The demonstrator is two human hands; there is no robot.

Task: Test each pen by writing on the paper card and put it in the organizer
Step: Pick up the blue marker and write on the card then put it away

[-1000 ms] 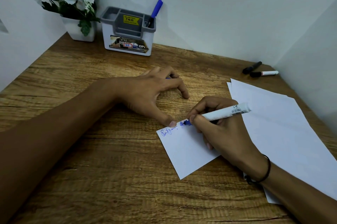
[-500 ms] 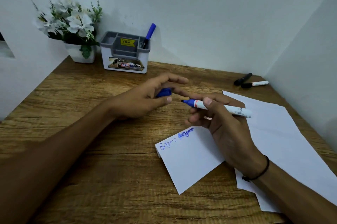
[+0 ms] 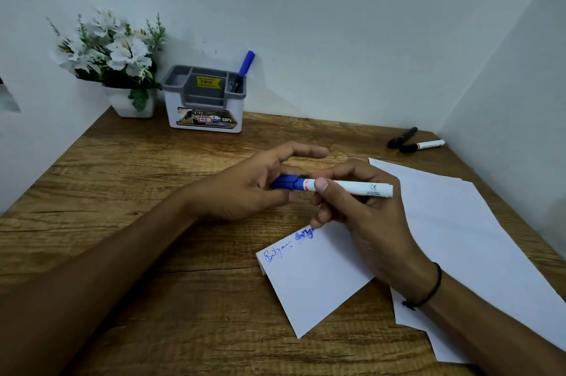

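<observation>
1. Nearest you: both forearms reach in from the bottom corners, converging mid-desk. A black band sits on your right wrist.
2. The card lies flat under your right wrist, two blue scribbles along its top edge. Larger sheets lie to its right, partly beneath it.
3. Your right hand hovers above the card, thumb and fingers pinching the white marker, barrel level, tail pointing right.
4. Your left hand is palm-inward, thumb and curled fingers closed on the blue cap; index finger extended and free. Cap meets the marker's tip end; how far it is seated, cannot tell.
5. Far right: two more markers lie on the desk near the wall, just beside each other.
6. Far left: the organizer stands against the wall, one blue-capped pen leaning in its right compartment. A pot of white flowers stands just left of it.
</observation>
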